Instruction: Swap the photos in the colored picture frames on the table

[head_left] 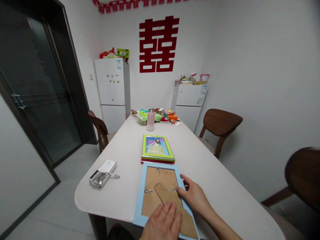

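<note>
A light blue picture frame (145, 186) lies face down on the white table (220, 186), its brown backing board and stand facing up. My left hand (163, 221) rests flat on the lower part of the backing, fingers stretched out. My right hand (193, 196) lies on the frame's right edge, its fingertips touching a small metal clip (173, 189) there. Just beyond the blue frame sits a green frame (157, 148) with a picture facing up, stacked on a red frame (150, 161).
A white box with a cable (103, 171) lies at the table's left. A pink bottle (150, 120) and a pile of colourful items (160, 116) stand at the far end. Wooden chairs (220, 128) flank the table; two white fridges (113, 90) stand behind.
</note>
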Demonstrator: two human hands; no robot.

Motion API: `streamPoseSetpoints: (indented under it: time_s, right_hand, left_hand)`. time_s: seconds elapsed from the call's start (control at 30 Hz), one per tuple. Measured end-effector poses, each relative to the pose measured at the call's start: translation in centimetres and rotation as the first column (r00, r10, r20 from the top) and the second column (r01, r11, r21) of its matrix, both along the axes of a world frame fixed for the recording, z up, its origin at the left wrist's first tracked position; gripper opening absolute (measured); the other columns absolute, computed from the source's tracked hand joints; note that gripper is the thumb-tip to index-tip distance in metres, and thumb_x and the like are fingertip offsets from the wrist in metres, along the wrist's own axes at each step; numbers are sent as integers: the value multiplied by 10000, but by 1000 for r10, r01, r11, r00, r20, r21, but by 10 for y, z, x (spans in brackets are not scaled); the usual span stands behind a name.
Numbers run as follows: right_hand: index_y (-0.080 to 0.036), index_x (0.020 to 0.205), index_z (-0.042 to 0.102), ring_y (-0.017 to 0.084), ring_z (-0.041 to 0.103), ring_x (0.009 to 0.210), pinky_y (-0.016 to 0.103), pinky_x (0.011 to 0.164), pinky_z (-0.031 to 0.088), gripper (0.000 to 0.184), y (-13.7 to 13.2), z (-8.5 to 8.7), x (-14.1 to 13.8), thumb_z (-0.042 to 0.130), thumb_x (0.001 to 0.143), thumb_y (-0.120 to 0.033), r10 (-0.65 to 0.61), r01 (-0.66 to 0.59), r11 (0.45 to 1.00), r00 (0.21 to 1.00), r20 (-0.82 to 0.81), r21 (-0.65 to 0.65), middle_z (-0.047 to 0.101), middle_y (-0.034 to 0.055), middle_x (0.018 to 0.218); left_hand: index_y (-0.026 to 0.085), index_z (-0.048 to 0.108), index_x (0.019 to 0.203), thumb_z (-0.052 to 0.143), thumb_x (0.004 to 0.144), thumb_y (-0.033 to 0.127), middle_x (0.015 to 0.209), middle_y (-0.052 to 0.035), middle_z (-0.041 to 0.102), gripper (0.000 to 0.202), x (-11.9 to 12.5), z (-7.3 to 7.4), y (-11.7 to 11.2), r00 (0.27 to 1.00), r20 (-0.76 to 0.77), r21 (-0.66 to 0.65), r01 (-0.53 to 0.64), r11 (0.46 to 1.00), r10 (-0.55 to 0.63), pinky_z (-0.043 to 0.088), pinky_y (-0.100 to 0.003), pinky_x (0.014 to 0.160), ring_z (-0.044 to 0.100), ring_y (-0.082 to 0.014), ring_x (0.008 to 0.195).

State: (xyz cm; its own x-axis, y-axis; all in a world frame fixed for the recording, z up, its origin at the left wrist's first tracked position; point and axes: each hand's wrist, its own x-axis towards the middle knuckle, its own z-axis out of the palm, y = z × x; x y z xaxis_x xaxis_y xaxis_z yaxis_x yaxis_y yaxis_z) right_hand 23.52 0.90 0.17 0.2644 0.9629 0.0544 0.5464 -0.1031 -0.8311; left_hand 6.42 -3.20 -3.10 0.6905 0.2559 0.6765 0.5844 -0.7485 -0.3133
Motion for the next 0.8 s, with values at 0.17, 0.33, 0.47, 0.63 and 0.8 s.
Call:
streamPoseSetpoints:
  time_s: [0.17,0.33,0.47,0.63,0.8]
  right_hand:
    - [-60,1071,524,207,547,835,323,783,405,472,1,-8,1,448,632,-215,48,-73,995,941,335,62,596,116,924]
    - [-126,986,574,184,528,855,305,814,391,381,0,-9,1,441,634,-184,75,-121,988,916,393,95,567,84,910]
    - [-143,983,578,185,510,914,305,860,372,373,0,-11,2,456,632,-170,76,-135,984,907,413,116,527,93,982]
    - [-137,889,630,218,489,976,322,886,359,278,2,-11,-1,443,688,-184,85,-153,983,876,476,104,482,135,1056]
    - [-122,909,626,224,495,950,319,861,378,289,4,-14,-1,421,716,-186,73,-158,980,845,530,117,488,149,1036]
  left_hand:
    - [164,547,1000,310,846,206,1024,-32,619,286,6,-6,-2,1000,1,-9,-4,1000,4,422,-267,800,538,-166,977]
    - [141,518,1045,347,835,244,1071,-55,591,290,5,-1,-2,996,-83,-97,2,995,-11,422,-283,812,525,-182,1001]
    - [130,499,1072,379,820,273,1109,-73,564,313,3,0,-2,992,-122,-165,15,986,-36,419,-290,834,503,-190,1032]
    - [131,486,1091,375,820,241,1115,-70,559,313,4,-4,-2,993,-115,-205,11,979,-35,426,-290,842,496,-194,1043]
    - [154,434,1165,411,771,444,1118,-123,549,490,4,17,0,988,-106,-430,58,901,-114,447,-336,815,510,-238,1026]
